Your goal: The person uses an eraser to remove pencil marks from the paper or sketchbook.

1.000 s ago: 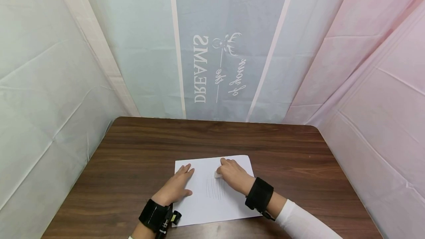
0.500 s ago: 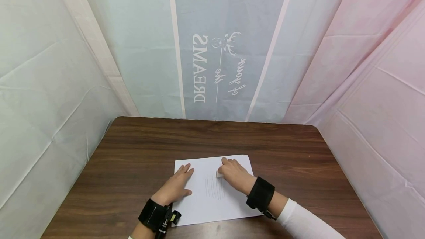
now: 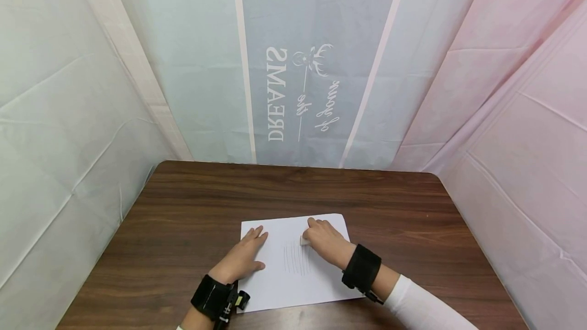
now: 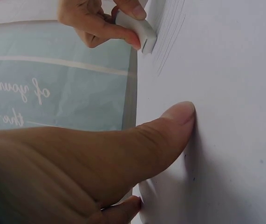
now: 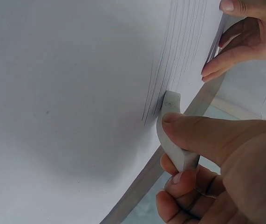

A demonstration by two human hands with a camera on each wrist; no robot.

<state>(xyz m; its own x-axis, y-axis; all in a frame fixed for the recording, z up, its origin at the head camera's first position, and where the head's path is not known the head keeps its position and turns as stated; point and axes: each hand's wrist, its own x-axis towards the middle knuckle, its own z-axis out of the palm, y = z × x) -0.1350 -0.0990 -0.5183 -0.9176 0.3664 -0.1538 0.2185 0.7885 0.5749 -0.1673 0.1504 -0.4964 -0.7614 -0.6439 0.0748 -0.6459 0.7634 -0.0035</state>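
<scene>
A white sheet of paper (image 3: 275,289) lies on the table, with several thin dark lines (image 3: 295,259) drawn near its middle. My right hand (image 3: 326,242) pinches a white eraser (image 5: 171,135) between thumb and curled fingers. The eraser bends slightly, its end pressed on the paper at the far ends of the lines. My left hand (image 3: 242,258) rests flat on the left part of the sheet, fingers spread. In the left wrist view, the left thumb (image 4: 165,135) touches the paper, and the eraser (image 4: 139,30) shows beyond it in the right hand.
The dark wood-grain table (image 3: 192,202) extends around the paper on all sides. Behind it hangs a pale blue curtain (image 3: 211,90) with mirrored lettering, and a pink cloth (image 3: 513,141) hangs on the right. Black straps with cameras (image 3: 213,297) sit on both wrists.
The right hand has shifted slightly to the right across the paper, with the eraser in its fingers. The left hand has stayed in place on the sheet.
</scene>
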